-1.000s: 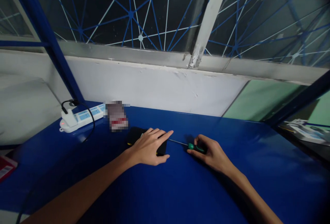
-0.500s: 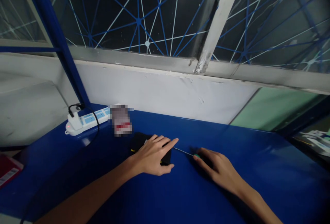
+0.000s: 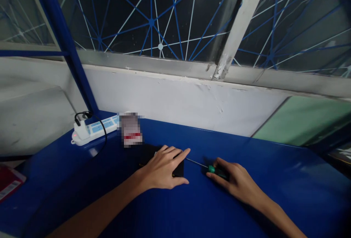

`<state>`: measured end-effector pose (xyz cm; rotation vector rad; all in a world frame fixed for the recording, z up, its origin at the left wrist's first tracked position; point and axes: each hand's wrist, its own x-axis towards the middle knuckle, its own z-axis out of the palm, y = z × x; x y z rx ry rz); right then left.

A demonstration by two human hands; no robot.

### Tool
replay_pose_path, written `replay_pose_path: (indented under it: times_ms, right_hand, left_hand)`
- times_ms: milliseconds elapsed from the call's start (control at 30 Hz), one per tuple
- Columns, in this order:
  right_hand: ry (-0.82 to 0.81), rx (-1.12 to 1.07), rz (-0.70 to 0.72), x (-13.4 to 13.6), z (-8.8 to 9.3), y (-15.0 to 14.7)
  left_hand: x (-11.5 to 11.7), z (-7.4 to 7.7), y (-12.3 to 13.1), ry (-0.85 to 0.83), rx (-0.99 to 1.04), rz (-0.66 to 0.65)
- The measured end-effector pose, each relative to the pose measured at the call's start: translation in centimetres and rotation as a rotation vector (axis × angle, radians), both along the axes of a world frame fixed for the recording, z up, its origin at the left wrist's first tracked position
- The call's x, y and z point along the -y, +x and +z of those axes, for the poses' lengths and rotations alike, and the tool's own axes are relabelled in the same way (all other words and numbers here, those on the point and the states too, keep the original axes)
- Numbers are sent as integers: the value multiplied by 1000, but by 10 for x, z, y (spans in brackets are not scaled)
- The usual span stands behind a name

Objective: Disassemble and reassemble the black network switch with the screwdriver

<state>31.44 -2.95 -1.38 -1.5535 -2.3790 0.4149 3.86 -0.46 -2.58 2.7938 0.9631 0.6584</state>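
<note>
My left hand (image 3: 164,168) lies over a flat black box-like object (image 3: 179,170) on the blue table, palm down with fingers and thumb spread. It covers most of that object, so its exact kind is hidden. To the right, my right hand (image 3: 233,179) is closed around the handle of a screwdriver (image 3: 211,169) with a green collar and a thin metal shaft. The shaft points left toward the black object's right side. Its tip is beside my left fingers, and I cannot tell whether it touches or enters the object.
A white power strip (image 3: 101,128) with a plug and black cable stands at the back left. Beside it is a blurred card or packet (image 3: 132,130) with a red band. A red box (image 3: 11,183) sits at the left edge. The wall and window (image 3: 153,80) bound the table's (image 3: 197,212) back.
My right hand's grip has shifted slightly, and more of the screwdriver's green collar shows. My left hand stays on the black object with the thumb a little farther out. The view has shifted slightly.
</note>
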Motion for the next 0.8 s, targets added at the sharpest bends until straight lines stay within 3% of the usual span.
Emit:
replay_pose_path:
  times_ms: [133,433,667,800]
  right_hand:
    - [54,46,-47,13,-9,-1]
    - [102,-49,-35,10,4,-1]
    - [181,-188,-113,8,-3,-6]
    - [220,-144,-81,12,-5,-11]
  left_hand:
    - [2,0,7,34,-10,33]
    - [-2,-5,4,145,-5,10]
    - [2,-17,8,389,35,121]
    - [7,-17,9,361,0,226]
